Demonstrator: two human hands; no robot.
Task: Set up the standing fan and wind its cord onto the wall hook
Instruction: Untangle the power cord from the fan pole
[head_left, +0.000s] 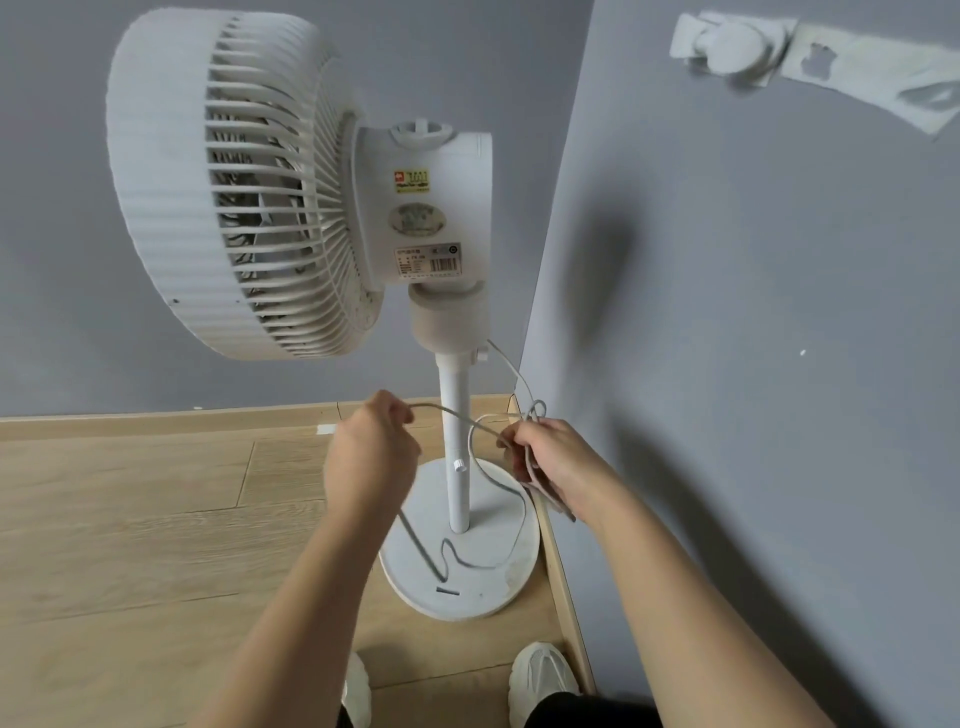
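Observation:
A white standing fan stands upright in the wall corner on a thin pole and a round base. Its grey cord leaves the neck, runs down to my hands and loops over the base. My right hand grips a bundle of gathered cord loops beside the pole. My left hand pinches a stretch of the same cord, held out to the left. A white round wall hook is stuck high on the right wall, well above both hands.
Grey walls meet in a corner just behind the fan. A strip of torn white tape runs right from the hook. The floor is light wood planks with a wooden skirting. My two white shoes stand near the base.

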